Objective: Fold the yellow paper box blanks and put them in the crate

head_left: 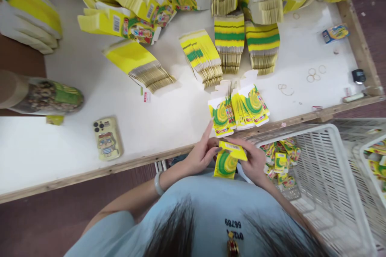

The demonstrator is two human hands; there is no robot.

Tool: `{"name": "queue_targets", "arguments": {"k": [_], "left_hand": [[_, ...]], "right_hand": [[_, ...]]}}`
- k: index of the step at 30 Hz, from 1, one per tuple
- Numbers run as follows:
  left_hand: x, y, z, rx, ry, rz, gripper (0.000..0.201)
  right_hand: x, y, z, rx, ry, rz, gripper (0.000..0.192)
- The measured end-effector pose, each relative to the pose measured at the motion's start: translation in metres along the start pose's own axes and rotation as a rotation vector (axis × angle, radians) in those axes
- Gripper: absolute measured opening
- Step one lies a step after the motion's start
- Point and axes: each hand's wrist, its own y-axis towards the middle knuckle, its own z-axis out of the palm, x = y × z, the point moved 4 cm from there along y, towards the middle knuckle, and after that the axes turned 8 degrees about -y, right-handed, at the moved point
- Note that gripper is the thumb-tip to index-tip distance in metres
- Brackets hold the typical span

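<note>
We see the white table (90,84) cut off at the left, its far stacks of flat cartons (230,40) running out of view. The white crate (325,160) hides part of its folded boxes. Left hand (200,154) and right hand (253,162) both clasp a small yellow carton (227,162) below the table edge; its print is unreadable.

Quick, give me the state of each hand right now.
Left hand: grip closed on the left side of the small yellow carton.
Right hand: grip closed on the same carton's right side.
</note>
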Motion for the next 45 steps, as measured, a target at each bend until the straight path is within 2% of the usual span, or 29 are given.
{"name": "queue_targets", "arguments": {"k": [2,3,5,8,10,13,16,19,21,22,24,27,28,30,32,33,35,38,40,43,45], "left_hand": [[-0.003,0.0,0.001,0.057,0.044,0.031,0.059],[-0.006,0.0,0.001,0.071,0.073,0.025,0.055],[-0.01,0.001,-0.001,0.057,0.121,-0.013,0.048],[-0.016,0.002,-0.002,0.032,0.173,-0.055,0.049],[-0.017,0.003,0.0,0.039,0.197,-0.042,0.05],[-0.019,0.005,0.002,0.046,0.216,0.025,0.049],[-0.022,0.005,0.002,0.057,0.264,0.105,0.051],[-0.028,0.008,-0.001,0.153,0.398,0.175,0.052],[-0.033,0.018,-0.006,0.231,0.531,0.269,0.05],[-0.035,0.028,-0.011,0.238,0.604,0.321,0.049],[-0.036,0.056,-0.026,0.138,0.744,0.394,0.047],[-0.028,0.113,-0.057,-0.157,0.902,0.321,0.057],[-0.024,0.131,-0.066,-0.21,0.939,0.262,0.061],[-0.015,0.16,-0.078,-0.188,0.986,0.137,0.049],[-0.012,0.177,-0.083,-0.088,1.024,0.087,0.027],[-0.013,0.18,-0.084,-0.04,1.042,0.105,0.024],[-0.023,0.177,-0.084,-0.003,1.067,0.203,0.03],[-0.046,0.158,-0.08,-0.041,1.03,0.333,0.034],[-0.061,0.142,-0.072,-0.071,0.936,0.356,0.039],[-0.082,0.115,-0.055,-0.085,0.765,0.356,0.045],[-0.091,0.099,-0.045,-0.102,0.673,0.349,0.044]], "right_hand": [[0.005,0.0,-0.005,0.076,0.034,-0.127,0.037],[0.007,0.0,-0.006,0.116,0.043,-0.13,0.041],[0.007,0.001,-0.006,0.179,0.083,0.025,0.042],[0.01,0.001,0.0,0.274,0.299,0.309,0.043],[0.015,0.004,0.003,0.326,0.41,0.382,0.04],[0.017,0.01,-0.002,0.339,0.446,0.409,0.034],[0.014,0.012,-0.005,0.342,0.483,0.397,0.038],[0.007,0.009,-0.002,0.351,0.461,0.383,0.036],[-0.002,0.005,-0.005,0.306,0.418,0.391,0.03],[-0.007,0.002,-0.01,0.264,0.391,0.399,0.027],[-0.021,-0.004,-0.032,0.166,0.34,0.422,0.021],[-0.048,-0.016,-0.091,0.012,0.11,0.478,0.02],[-0.056,-0.021,-0.114,-0.019,-0.099,0.49,0.025],[-0.062,-0.028,-0.15,-0.058,-0.532,0.471,0.038],[-0.056,-0.028,-0.166,-0.132,-0.82,0.394,0.048],[-0.049,-0.025,-0.165,-0.186,-0.87,0.348,0.049],[-0.033,-0.011,-0.147,-0.276,-0.835,0.26,0.045],[-0.009,0.024,-0.097,-0.394,-0.655,0.091,0.038],[0.004,0.05,-0.059,-0.457,-0.536,-0.074,0.045],[0.016,0.081,-0.011,-0.438,-0.427,-0.268,0.059],[0.02,0.09,0.008,-0.407,-0.388,-0.312,0.057]]}}
